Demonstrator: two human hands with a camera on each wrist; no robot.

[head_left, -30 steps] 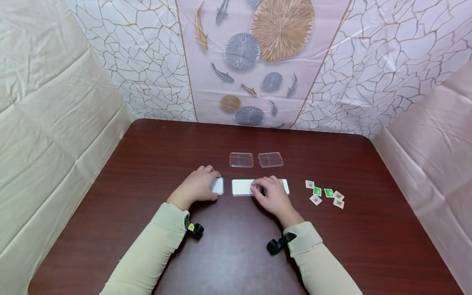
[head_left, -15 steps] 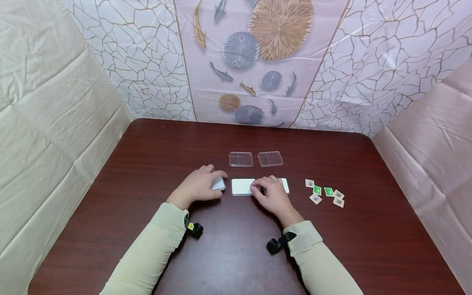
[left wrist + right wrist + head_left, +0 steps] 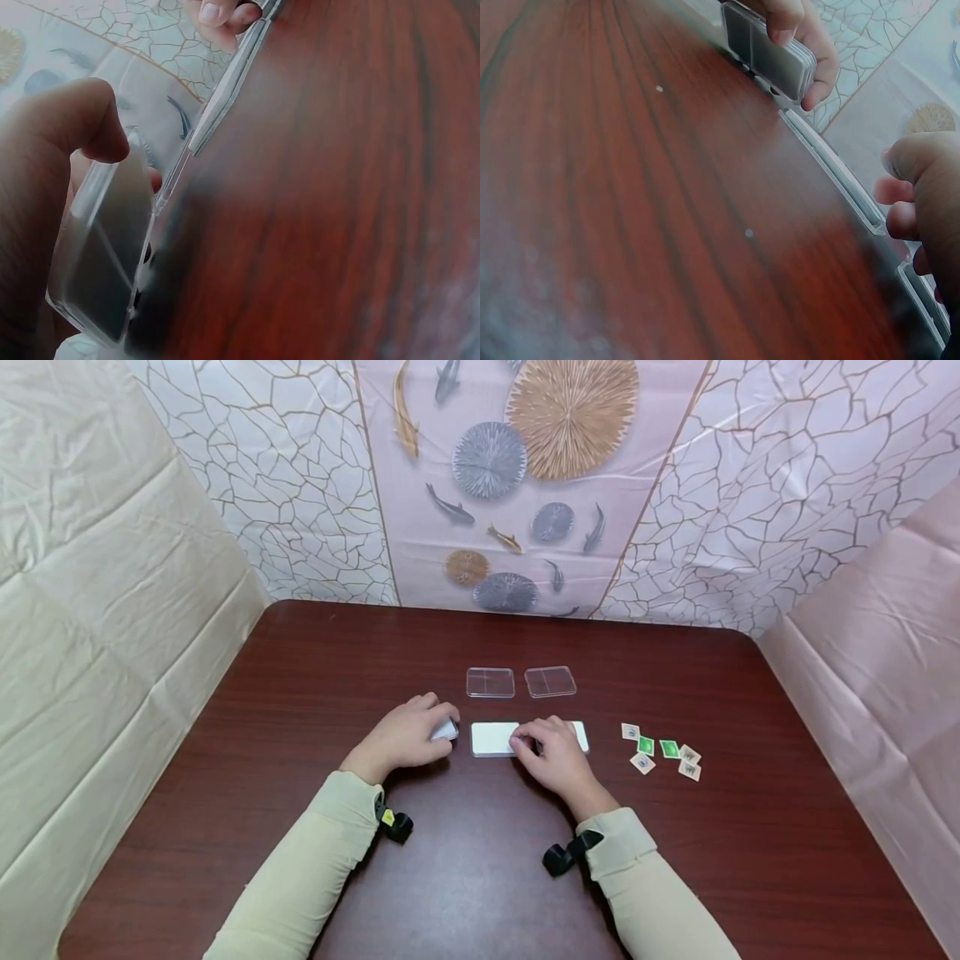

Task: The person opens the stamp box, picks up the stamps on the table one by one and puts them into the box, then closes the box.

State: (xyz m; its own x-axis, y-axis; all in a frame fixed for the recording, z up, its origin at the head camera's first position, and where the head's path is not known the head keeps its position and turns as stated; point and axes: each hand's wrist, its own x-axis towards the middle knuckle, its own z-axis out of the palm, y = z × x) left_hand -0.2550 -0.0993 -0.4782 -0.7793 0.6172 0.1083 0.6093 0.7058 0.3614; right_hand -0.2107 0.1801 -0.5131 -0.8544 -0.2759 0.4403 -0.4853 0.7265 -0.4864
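And it's the left hand [image 3: 401,732] that has the goods, thumb [image 3: 101,131] on the near side and fingers around the far side, pinching a clear case [image 3: 109,255]. Look at that from the wrist view: the case is tipped, its underside in sight and a dark shadow beneath, though whether every edge is off the table [image 3: 457,843] I can't tell. It lies to the right of the left palm, and its long side, as best the right wrist view shows, runs left to right. Here's the relation that counts, I'd say: just beyond its right end, near but apart, sits the first white case [image 3: 492,739], long side running roughly that same way, nearly end to end with the one in hand. Past that comes the right hand [image 3: 552,756], fingers loosely curled, nothing plainly in its grasp, over the join with a second white case [image 3: 581,737]; whether it's pressing down, I can't say. So the left hand is nearer the held case, the right hand nearer both white ones! Farther out, two empty-looking clear trays [image 3: 491,682] [image 3: 551,682] sit side by side behind, and off to the right lie the little picture cards [image 3: 669,749], loosely scattered.
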